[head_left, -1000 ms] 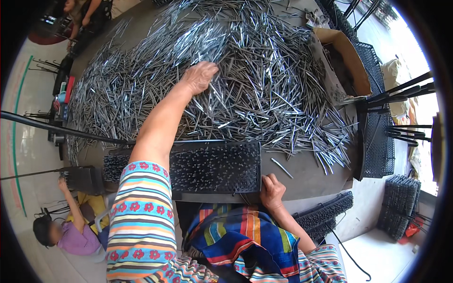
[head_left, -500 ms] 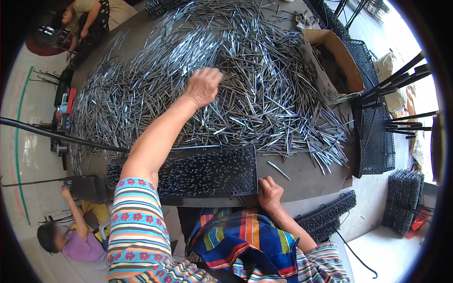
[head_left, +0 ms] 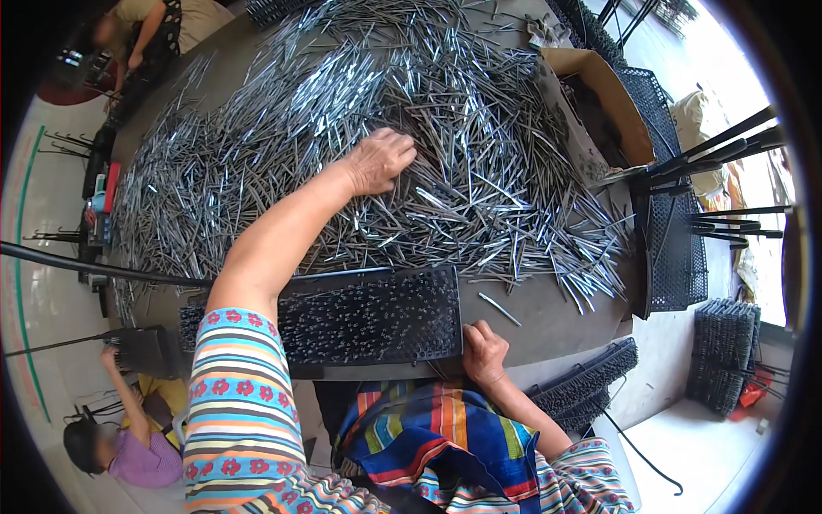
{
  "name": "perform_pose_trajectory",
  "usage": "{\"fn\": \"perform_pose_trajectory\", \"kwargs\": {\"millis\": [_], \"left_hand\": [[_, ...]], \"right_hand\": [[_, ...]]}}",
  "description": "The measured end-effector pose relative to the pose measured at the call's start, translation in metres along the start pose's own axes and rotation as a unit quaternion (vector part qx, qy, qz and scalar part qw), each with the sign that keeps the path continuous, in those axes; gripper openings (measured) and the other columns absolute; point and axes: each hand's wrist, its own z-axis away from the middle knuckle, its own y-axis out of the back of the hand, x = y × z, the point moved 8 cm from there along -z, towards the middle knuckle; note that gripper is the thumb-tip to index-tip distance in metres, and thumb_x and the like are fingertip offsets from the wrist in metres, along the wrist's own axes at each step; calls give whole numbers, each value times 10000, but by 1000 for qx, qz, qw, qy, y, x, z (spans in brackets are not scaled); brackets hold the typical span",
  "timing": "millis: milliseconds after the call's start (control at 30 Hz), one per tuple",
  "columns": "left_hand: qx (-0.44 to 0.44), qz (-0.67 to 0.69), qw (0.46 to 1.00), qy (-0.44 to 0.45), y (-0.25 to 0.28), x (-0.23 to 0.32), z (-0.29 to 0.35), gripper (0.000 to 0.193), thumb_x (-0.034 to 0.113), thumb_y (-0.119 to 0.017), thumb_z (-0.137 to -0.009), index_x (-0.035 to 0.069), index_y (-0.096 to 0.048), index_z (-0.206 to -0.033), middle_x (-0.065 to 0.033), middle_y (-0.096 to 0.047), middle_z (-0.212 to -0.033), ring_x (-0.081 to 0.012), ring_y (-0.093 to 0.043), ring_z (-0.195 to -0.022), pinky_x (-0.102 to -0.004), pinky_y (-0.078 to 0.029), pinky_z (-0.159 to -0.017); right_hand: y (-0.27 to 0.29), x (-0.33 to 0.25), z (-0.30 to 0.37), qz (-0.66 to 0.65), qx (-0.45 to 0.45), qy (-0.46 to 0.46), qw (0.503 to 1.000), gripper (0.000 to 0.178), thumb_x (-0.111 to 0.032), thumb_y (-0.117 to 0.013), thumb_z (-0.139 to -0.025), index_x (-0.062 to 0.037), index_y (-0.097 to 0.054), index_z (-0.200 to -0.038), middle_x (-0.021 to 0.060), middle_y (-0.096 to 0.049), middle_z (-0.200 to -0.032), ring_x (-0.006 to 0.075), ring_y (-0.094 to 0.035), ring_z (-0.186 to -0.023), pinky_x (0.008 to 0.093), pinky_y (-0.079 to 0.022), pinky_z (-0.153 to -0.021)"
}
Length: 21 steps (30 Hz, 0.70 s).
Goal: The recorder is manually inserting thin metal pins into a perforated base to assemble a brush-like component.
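A wide pile of thin metal rods covers most of the dark table. My left hand reaches over the middle of it, knuckles up, fingers curled down close to the rods; whatever they hold is hidden. Along the table's near edge lies a long black rack with many small upright tips, partly covered by my left arm. At its right end rests my right hand, closed, the thumb side against the rack's edge. Its fingertips are out of sight. One loose rod lies a little beyond that hand.
An open cardboard box and black mesh baskets stand at the right. Stacked bristly racks sit on the floor there. A black cable crosses at left. Two other people are on the left, one in a purple top.
My left hand has moved slightly right and nearer over the pile. My right hand stays at the rack's end. The whole view has shifted a little.
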Motion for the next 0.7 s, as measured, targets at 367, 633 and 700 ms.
{"fn": "perform_pose_trajectory", "kwargs": {"millis": [367, 633, 700], "left_hand": [[4, 76, 997, 9, -14, -5, -7, 551, -38, -603, -584, 47, -563, -1127, -63, -597, -996, -255, -580, -981, -358, -438, -876], [80, 92, 992, 7, -11, -5, -5, 554, -76, -574, -560, 40, -543, -1100, -65, -586, -906, -264, -583, -897, -369, -451, -800], [73, 62, 995, -2, -12, -5, -3, 475, -81, -571, -561, 38, -533, -1020, -73, -564, -871, -275, -582, -877, -375, -452, -786]], "right_hand": [[-4, -1, -1, 16, -16, -5, 1000, 186, -14, -618, -732, -95, -627, -900, 79, -535, -750, 292, -583, -583, 385, -449, -501], [-5, 2, 0, 21, -20, -5, 1000, 192, -14, -617, -729, -104, -625, -899, 76, -536, -754, 288, -582, -579, 388, -450, -504], [-5, -1, -1, 21, -19, -4, 1000, 195, -13, -615, -729, -103, -626, -901, 75, -536, -751, 287, -582, -577, 389, -450, -500]]}}
